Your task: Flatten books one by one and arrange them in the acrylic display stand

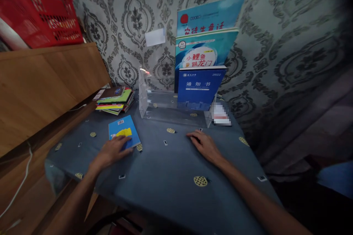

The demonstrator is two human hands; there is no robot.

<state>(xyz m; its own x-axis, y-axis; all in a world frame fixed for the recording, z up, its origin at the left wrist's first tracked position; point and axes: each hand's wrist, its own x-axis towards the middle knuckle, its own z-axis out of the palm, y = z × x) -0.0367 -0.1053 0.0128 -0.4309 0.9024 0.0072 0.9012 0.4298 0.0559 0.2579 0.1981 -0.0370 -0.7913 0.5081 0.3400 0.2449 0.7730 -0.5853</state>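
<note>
My left hand lies over the near part of a small blue book with a yellow picture and a barcode. Its fingers are spread on the cover with the thumb apart, not wrapped round the book. Loosely stretched on the tablecloth, my right hand is open and holds nothing. Beyond it stands a clear acrylic book rack. On the rack's right side a dark blue booklet stands upright, in front of a teal book and a taller blue book.
A stack of books sits at the table's back left. Right of the rack lies a blurred white packet. A red basket stands on a wooden cabinet at left. Behind, patterned wallpaper bears a white paper piece.
</note>
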